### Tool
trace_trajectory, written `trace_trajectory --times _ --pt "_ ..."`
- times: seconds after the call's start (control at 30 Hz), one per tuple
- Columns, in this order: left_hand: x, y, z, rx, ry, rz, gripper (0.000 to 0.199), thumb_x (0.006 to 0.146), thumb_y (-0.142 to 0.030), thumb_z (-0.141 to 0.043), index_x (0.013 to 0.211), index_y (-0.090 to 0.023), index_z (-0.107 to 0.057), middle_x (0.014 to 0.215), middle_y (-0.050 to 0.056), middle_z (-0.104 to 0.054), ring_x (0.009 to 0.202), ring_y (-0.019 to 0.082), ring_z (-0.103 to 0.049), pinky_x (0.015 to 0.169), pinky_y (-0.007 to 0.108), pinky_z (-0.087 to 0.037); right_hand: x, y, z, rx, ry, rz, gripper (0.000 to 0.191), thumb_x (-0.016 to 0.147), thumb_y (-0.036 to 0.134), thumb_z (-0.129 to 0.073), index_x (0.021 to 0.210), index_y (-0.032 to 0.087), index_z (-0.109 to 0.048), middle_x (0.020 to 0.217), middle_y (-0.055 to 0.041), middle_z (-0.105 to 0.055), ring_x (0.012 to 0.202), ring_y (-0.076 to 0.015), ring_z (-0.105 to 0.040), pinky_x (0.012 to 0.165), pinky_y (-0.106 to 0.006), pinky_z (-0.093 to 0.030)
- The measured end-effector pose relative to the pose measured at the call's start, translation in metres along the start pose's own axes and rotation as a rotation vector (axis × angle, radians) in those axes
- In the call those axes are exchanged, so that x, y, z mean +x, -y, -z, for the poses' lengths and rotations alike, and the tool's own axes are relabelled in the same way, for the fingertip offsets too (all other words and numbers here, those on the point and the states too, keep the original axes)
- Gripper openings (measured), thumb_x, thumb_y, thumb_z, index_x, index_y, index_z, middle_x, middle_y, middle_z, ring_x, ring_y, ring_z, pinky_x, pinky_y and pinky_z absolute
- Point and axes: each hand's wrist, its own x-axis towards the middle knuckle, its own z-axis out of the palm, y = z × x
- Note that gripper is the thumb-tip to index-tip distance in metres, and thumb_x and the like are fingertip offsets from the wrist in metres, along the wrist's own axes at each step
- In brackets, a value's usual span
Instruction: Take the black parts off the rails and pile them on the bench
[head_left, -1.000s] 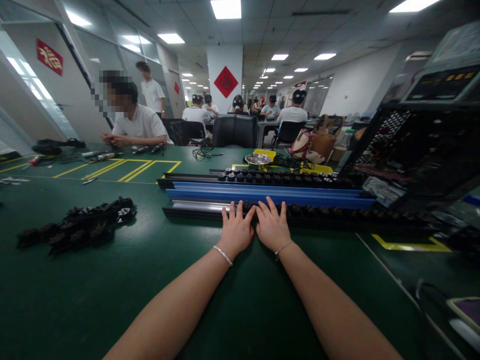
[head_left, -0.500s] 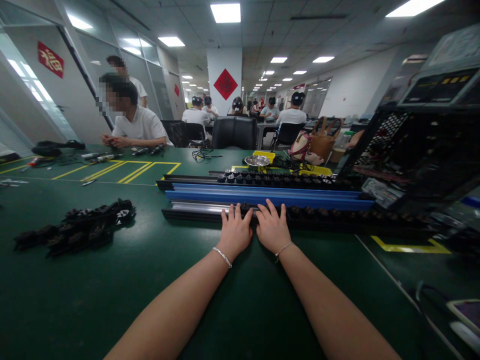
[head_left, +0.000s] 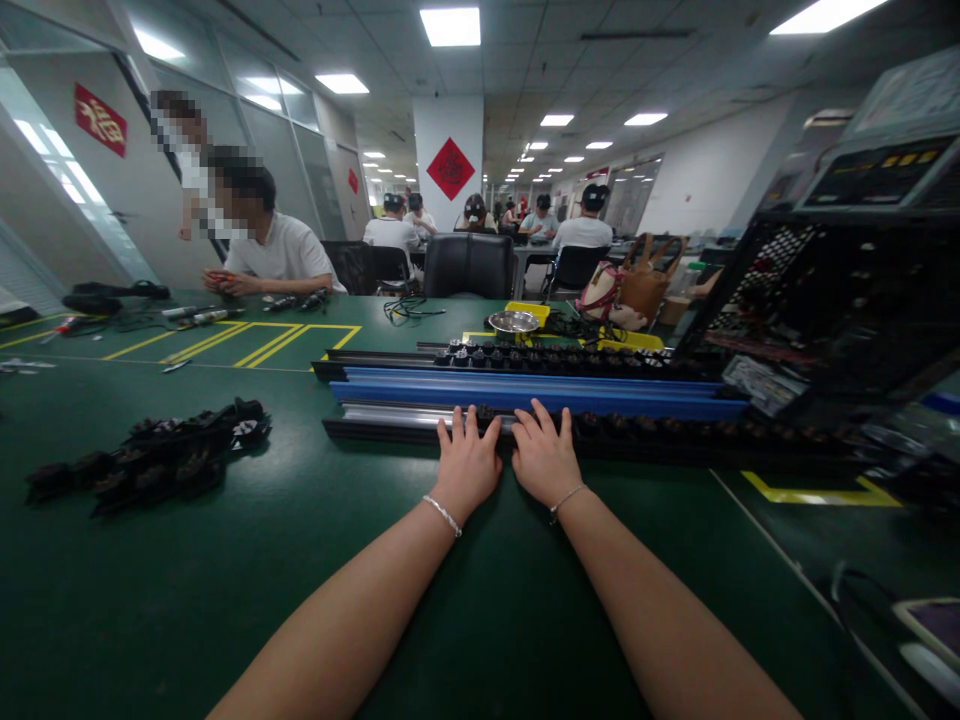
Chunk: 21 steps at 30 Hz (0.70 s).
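Observation:
My left hand lies with fingers spread on the near edge of a long black channel rail. Beside it, my right hand rests on the same rail, its fingers apart too. A small black piece sits in the channel by my left fingertips. To the right of my hands, a row of black parts fills the rail, while its left stretch shows bare shiny metal. Just behind lies a blue rail. Farther back is another black rail, beside a row of small black parts.
Strips of black parts lie on the green table at left. A metal bowl and yellow trays stand behind the rails. An open black computer case rises at right. A person sits across at left.
My left hand has shifted slightly left along the rail, widening the gap to my right hand, which stays put. A standing person in the background has moved left.

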Motion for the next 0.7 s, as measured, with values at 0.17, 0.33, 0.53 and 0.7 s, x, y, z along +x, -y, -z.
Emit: trace_trajectory --times 0.17,0.33,0.53,0.7 --pt "0.0017 0.0011 0.0001 -0.001 0.012 0.008 0.053 0.083 -0.035 -0.048 0.135 -0.035 -0.041 0.145 0.013 -0.036 0.132 0.036 -0.03 0.103 0.057 -0.023 -0.0002 0.0 0.0001 -0.005 0.0 0.002 0.037 0.082 0.021 -0.042 0.115 0.017 -0.059 0.135 -0.0101 -0.051 0.135 -0.0283 -0.024 0.109 -0.061 -0.003" --pt "0.002 0.0021 -0.0007 0.009 -0.013 -0.005 0.051 0.084 -0.036 -0.046 0.135 -0.032 -0.042 0.143 0.015 -0.039 0.13 0.036 -0.033 0.102 0.057 -0.024 -0.0005 -0.0012 -0.0008 0.004 -0.013 0.005 0.037 0.082 0.021 -0.042 0.114 0.017 -0.06 0.134 -0.0098 -0.051 0.135 -0.0284 -0.025 0.109 -0.061 -0.003" --pt "0.002 0.002 0.003 0.008 0.012 0.017 0.052 0.084 -0.035 -0.046 0.136 -0.03 -0.042 0.143 0.014 -0.039 0.131 0.035 -0.032 0.102 0.055 -0.025 -0.0009 -0.0015 -0.0017 0.001 -0.026 0.014 0.037 0.081 0.021 -0.043 0.113 0.017 -0.06 0.134 -0.0107 -0.052 0.135 -0.0284 -0.025 0.109 -0.06 -0.004" --pt "0.0017 0.0035 0.0032 0.007 0.0 0.027 0.054 0.084 -0.034 -0.047 0.137 -0.031 -0.04 0.142 0.013 -0.041 0.133 0.034 -0.03 0.103 0.053 -0.026 -0.0006 -0.0012 -0.001 -0.004 -0.021 0.011 0.035 0.081 0.021 -0.043 0.111 0.018 -0.061 0.134 -0.0103 -0.052 0.135 -0.0282 -0.025 0.109 -0.06 -0.004"
